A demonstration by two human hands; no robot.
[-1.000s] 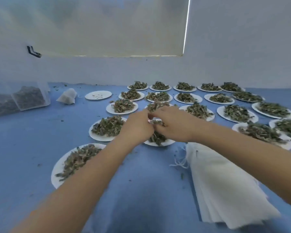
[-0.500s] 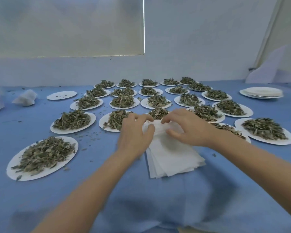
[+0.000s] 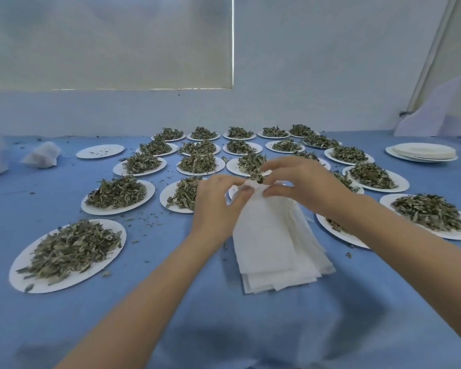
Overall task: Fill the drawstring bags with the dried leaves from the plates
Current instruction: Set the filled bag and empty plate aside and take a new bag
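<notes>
My left hand [image 3: 215, 206] and right hand [image 3: 302, 188] pinch the top edge of a thin white bag [image 3: 264, 235]. It lies on a flat pile of bags on the blue bench [image 3: 250, 315], between plates of dried leaves [image 3: 69, 249].

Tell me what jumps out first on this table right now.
Rows of white plates heaped with dried leaves cover the blue table. At the centre, the left hand and right hand pinch the top edge of a stack of white bags. Empty plates are stacked far right.
</notes>
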